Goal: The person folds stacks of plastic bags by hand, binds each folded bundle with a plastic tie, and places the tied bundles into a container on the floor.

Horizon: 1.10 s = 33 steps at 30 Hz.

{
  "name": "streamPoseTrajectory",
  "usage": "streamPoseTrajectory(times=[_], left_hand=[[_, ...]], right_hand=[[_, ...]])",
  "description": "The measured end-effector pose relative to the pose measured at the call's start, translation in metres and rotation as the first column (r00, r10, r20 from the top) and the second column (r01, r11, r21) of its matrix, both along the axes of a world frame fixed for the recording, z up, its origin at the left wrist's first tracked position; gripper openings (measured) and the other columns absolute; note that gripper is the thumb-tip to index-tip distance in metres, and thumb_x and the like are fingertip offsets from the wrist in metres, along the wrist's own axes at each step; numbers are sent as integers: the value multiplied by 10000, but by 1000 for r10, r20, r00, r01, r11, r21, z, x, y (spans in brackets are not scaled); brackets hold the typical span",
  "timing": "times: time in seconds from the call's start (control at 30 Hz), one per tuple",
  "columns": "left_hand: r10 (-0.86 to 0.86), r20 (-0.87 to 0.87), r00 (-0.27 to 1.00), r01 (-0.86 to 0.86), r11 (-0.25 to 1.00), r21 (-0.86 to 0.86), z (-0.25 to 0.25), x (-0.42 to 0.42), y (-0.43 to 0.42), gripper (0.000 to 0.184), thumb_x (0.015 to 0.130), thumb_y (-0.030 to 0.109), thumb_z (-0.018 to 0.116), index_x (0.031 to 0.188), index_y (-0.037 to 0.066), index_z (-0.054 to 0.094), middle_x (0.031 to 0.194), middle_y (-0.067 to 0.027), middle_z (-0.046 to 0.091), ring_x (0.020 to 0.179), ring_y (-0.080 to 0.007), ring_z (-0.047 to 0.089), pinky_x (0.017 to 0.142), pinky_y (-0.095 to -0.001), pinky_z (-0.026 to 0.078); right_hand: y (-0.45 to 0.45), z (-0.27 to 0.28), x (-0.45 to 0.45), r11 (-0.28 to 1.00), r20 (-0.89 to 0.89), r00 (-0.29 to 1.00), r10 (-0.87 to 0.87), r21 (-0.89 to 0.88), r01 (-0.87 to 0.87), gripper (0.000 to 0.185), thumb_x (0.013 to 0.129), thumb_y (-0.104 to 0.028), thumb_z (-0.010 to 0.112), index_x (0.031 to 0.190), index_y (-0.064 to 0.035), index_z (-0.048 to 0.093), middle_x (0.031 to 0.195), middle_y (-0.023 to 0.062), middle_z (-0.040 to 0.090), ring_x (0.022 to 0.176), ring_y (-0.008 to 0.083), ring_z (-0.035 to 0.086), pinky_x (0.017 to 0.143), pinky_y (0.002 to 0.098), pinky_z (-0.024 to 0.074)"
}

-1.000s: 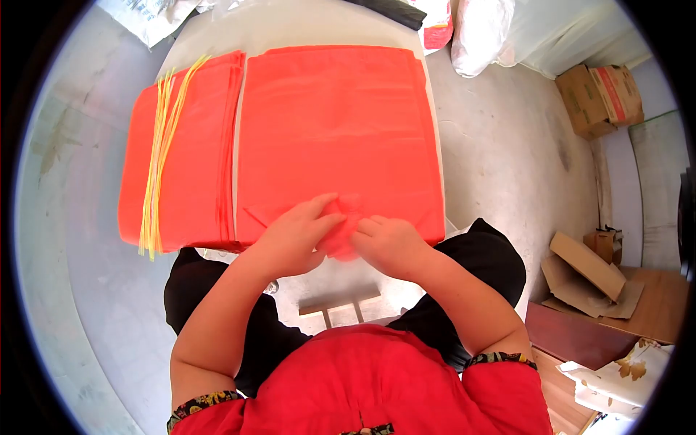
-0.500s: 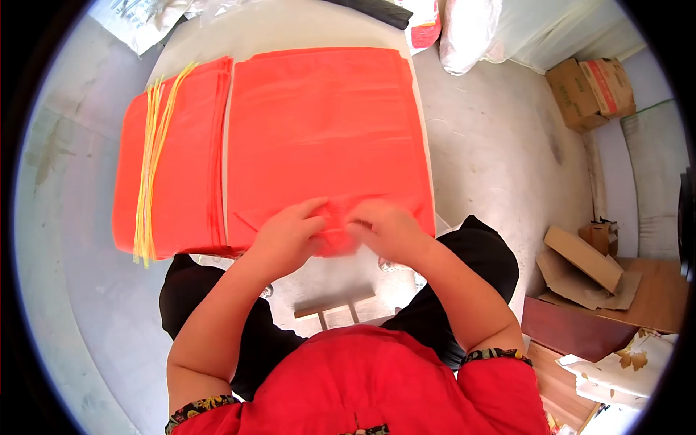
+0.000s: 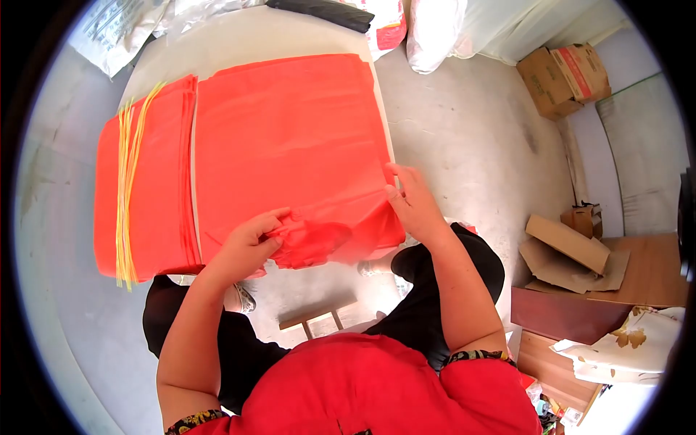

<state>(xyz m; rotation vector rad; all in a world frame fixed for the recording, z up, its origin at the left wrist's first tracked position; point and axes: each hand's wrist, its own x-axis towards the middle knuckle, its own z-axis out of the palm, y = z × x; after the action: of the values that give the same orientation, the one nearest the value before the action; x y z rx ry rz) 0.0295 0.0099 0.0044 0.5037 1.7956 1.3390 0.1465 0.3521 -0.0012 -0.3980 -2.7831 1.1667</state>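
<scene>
A stack of thin red sheets, plastic-looking, lies flat on the table in front of me. The top sheet's near edge is gathered and crumpled, and my left hand pinches that bunched part between thumb and fingers. At the right edge of the stack, my right hand closes thumb and fingers on the side of the same sheet; the exact grip is partly hidden. Left of this stack lies a second red pile, with a bundle of thin yellow strips laid lengthwise across it.
The pale tabletop shows beyond the stacks, with a dark rolled item at its far edge. White bags stand behind. On the right are a cardboard box and an opened carton on a wooden cabinet.
My hands have moved apart: the right to the stack's right edge, the left slightly left. The near edge of the sheet is now more bunched and lifted. The view has shifted.
</scene>
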Motion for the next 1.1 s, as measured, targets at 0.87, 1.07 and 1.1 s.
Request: streamPoseTrajectory(times=[0.87,1.07,1.1], left_hand=[[-352,-719,600,226,936,-270,12,20,5,147,797,65,778,918,38,699,1515,-165,540,1182,-358,605,973,-441,525],[-348,-709,613,260,936,-235,16,20,1,230,778,156,844,936,62,705,1472,-140,564,1121,-345,599,944,-443,529],[-357,-691,629,270,933,-237,18,20,0,255,770,158,862,940,55,703,1467,-135,561,1146,-348,590,949,-444,525]], right_hand=[[-41,29,-9,478,249,869,428,-878,17,296,1082,-168,489,1309,-22,612,1185,60,680,1108,152,657,934,305,533],[-62,18,-34,419,198,870,452,-908,-11,354,1012,-49,473,1354,-43,565,1307,77,616,1134,178,668,1024,359,525],[-65,20,-37,453,214,870,444,-891,-12,372,1000,-30,472,1363,-41,553,1318,86,608,1136,186,673,1040,367,522]])
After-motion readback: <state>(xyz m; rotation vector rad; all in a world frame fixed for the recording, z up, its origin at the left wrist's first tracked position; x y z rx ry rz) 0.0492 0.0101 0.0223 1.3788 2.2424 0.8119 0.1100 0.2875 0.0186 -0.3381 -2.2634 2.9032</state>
